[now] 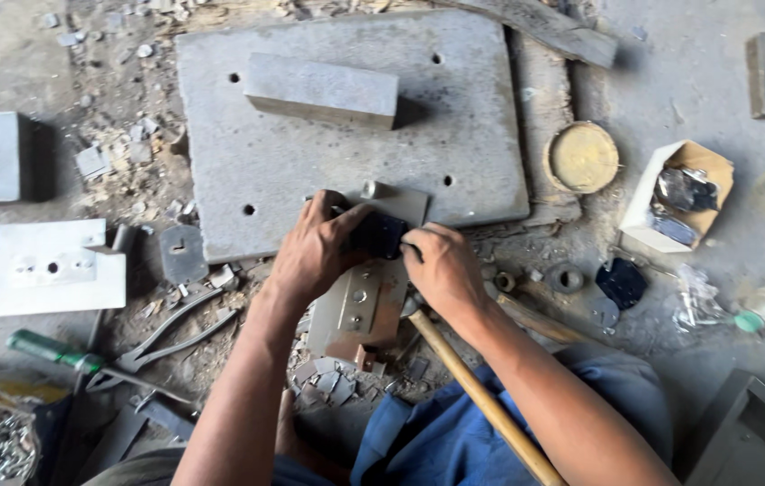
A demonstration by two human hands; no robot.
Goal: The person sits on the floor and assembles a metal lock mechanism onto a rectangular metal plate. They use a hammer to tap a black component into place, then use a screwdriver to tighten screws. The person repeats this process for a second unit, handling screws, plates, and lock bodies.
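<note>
Now | both hands (pixel 373 256) pinch dark piece (pixel 379 234) | cardboard box (pixel 648 211): metal scraps (pixel 684 193)

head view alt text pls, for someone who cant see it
Seen from above, a person's left hand and right hand press a small dark piece onto a metal jig at the edge of a large grey slab. A wooden handle lies across the lap, with pliers on the littered floor.

— What sort of place is this?
— A rough metal workshop. Around the big drilled steel plate (pixel 346 135) on the dusty floor (pixel 697 90) lie metal scraps (pixel 328 378), pliers (pixel 171 333) to its lower left, and a wooden hammer handle (pixel 481 400) below it.
</note>
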